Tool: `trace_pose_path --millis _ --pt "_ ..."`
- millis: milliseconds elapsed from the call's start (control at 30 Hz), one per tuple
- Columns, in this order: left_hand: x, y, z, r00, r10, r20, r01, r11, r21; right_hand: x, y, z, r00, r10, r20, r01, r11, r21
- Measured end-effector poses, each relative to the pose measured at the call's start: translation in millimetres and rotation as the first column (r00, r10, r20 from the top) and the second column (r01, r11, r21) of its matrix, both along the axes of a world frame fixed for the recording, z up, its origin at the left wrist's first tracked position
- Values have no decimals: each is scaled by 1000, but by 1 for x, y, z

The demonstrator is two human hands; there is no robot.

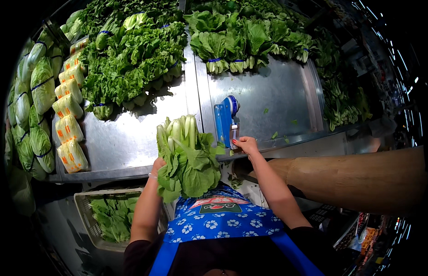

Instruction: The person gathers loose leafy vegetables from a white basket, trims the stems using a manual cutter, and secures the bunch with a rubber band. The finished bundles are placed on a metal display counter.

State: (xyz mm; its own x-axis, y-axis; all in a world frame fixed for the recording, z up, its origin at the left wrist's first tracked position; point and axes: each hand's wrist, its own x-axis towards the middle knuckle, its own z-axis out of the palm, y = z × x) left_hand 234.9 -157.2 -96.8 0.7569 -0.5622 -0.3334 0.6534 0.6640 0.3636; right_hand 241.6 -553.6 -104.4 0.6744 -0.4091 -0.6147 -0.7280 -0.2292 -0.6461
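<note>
A bunch of leafy greens is held up in front of my apron, its pale thick stem ends pointing away from me and its broad leaves hanging toward me. My left hand grips it from the left side; leaves cover most of the fingers. On the metal counter just right of the bunch stands a blue tape dispenser with a roll of blue tape at its far end. My right hand has thumb and fingertips pinched together at the dispenser's near end, on the tape's end, which is hard to make out.
Bundled greens lie piled at the back left and back right of the counter. Wrapped packages and napa cabbages line the left. Below are a crate of greens and, at right, a large brown cylinder.
</note>
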Motion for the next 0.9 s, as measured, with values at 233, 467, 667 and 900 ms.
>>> trace_pose_path --millis 233,467,667,900 --pt "27 -29 -1 999 -22 44 23 999 -33 -4 -14 4 989 118 -93 -145 915 -376" --pt "51 -62 0 993 -68 94 74 995 -60 -2 -14 33 984 174 -45 -178 912 -369" --pt "56 -81 0 985 -144 97 151 986 -73 -15 -28 -21 995 55 80 -37 976 -216" --pt "67 -104 9 960 -223 171 239 968 -75 -13 -23 25 962 192 196 -161 973 -165"
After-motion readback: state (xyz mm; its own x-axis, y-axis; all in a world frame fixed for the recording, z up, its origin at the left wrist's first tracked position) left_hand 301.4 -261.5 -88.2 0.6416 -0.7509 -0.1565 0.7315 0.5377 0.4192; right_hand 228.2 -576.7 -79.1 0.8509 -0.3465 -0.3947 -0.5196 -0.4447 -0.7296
